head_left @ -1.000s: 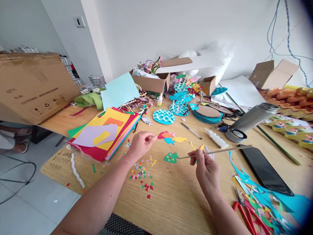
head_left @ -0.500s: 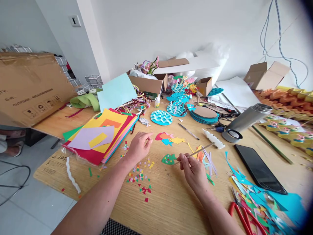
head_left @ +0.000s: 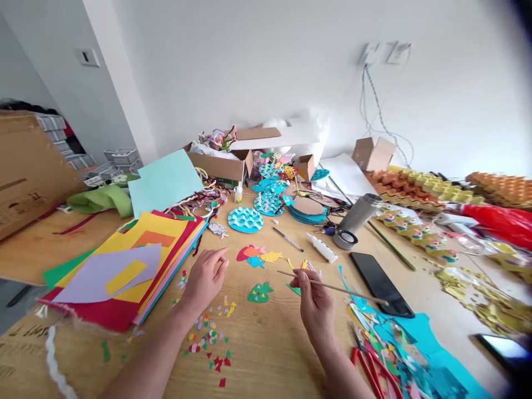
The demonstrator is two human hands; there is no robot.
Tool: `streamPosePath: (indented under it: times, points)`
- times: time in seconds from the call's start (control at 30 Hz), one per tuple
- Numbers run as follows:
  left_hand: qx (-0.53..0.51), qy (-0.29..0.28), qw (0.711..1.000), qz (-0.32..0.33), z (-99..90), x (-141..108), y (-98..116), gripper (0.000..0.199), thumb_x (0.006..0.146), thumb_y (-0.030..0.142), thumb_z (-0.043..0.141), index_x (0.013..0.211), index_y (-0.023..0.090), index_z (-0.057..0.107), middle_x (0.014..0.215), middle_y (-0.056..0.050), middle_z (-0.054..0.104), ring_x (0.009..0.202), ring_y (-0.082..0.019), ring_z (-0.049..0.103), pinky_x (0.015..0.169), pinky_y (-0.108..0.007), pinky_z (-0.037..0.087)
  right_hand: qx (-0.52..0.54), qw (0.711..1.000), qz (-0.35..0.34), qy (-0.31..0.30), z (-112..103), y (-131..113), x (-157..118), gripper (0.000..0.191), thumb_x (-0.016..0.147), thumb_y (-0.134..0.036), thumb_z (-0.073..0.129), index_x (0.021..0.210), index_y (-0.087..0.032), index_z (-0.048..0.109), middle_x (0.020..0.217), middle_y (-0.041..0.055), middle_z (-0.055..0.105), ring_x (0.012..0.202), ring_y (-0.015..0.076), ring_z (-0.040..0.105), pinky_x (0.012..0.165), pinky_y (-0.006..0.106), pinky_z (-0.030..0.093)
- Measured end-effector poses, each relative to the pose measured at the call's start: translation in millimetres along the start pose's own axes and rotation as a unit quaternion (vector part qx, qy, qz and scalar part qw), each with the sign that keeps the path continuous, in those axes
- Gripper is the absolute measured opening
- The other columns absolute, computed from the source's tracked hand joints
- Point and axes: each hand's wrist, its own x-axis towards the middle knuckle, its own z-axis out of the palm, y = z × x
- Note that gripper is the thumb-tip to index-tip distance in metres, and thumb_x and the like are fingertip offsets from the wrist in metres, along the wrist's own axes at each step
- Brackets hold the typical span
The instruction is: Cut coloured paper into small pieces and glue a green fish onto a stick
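Note:
My right hand point(head_left: 315, 299) pinches a thin wooden stick point(head_left: 344, 289), its tip pointing left over the table. Left of that hand lies a green paper fish point(head_left: 260, 292) dotted with small coloured bits. Bare of any object, my left hand point(head_left: 208, 277) hovers with its fingers apart, left of the green fish. Beyond it are a red paper fish point(head_left: 246, 253), a blue one point(head_left: 255, 262) and a yellow one point(head_left: 271, 256), partly overlapping. Small paper confetti point(head_left: 204, 335) is scattered below my left hand.
Coloured paper sheets point(head_left: 124, 260) are stacked at left. To the right are a white glue bottle point(head_left: 322, 247), a phone point(head_left: 380, 282), a metal flask point(head_left: 361, 213), red-handled scissors point(head_left: 369, 366) and paper scraps point(head_left: 399, 338). Wavy blue discs point(head_left: 245, 220) sit farther back.
The view has swung to the right. My right hand has drawn away from the green fish, and the stick now slants differently, its tip lifted off the fish. My left hand stays open.

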Motion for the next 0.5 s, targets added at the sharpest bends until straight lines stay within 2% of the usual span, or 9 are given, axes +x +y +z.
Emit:
streamPosePath:
  times: [0.13, 0.23, 0.27, 0.37, 0.5]
  points:
    - [0.007, 0.025, 1.0, 0.004, -0.3, 0, -1, 0.029, 0.089, 0.021, 0.044, 0.115, 0.018, 0.055, 0.087, -0.006, 0.064, 0.084, -0.02, 0.06, 0.079, -0.036, 0.05, 0.034, 0.997, 0.025, 0.067, -15, -9, 11, 0.031, 0.094, -0.043, 0.037, 0.105, -0.02, 0.055, 0.077, 0.0053, 0.069, 0.074, 0.0195, 0.064, 0.074, 0.034, 0.048]
    - [0.014, 0.042, 0.999, 0.005, -0.2, 0, -2, 0.029, 0.089, 0.021, 0.044, 0.115, 0.018, 0.056, 0.087, -0.007, 0.065, 0.082, -0.02, 0.061, 0.077, -0.036, 0.05, -0.047, 0.996, 0.012, 0.07, -36, -4, 35, 0.033, 0.094, -0.043, 0.034, 0.103, -0.019, 0.056, 0.082, 0.0073, 0.071, 0.079, 0.0206, 0.066, 0.078, 0.034, 0.048]
    - [0.017, 0.046, 0.999, 0.005, -0.1, 0, -3, 0.03, 0.089, 0.021, 0.044, 0.115, 0.018, 0.056, 0.087, -0.007, 0.065, 0.082, -0.02, 0.061, 0.077, -0.036, 0.05, -0.111, 0.993, 0.001, 0.045, -44, 2, 48, 0.035, 0.093, -0.044, 0.033, 0.102, -0.02, 0.057, 0.087, 0.0085, 0.071, 0.084, 0.0214, 0.066, 0.077, 0.034, 0.048]
    - [0.023, 0.047, 0.999, 0.005, 0.4, 0, -3, 0.031, 0.088, 0.019, 0.043, 0.117, 0.018, 0.055, 0.085, -0.007, 0.065, 0.082, -0.02, 0.06, 0.077, -0.035, 0.05, -0.182, 0.983, 0.018, 0.016, -62, 31, 87, 0.03, 0.083, -0.044, 0.049, 0.091, -0.019, 0.063, 0.093, 0.0119, 0.07, 0.089, 0.0282, 0.063, 0.076, 0.039, 0.046]
    - [0.031, 0.046, 0.998, -0.002, 0.1, 0, -3, 0.03, 0.088, 0.018, 0.044, 0.116, 0.018, 0.056, 0.086, -0.007, 0.064, 0.083, -0.02, 0.06, 0.077, -0.033, 0.049, -0.247, 0.966, 0.067, -0.028, -69, 73, 118, 0.026, 0.066, -0.034, 0.064, 0.086, -0.017, 0.066, 0.09, 0.016, 0.069, 0.098, 0.0379, 0.057, 0.081, 0.048, 0.041]
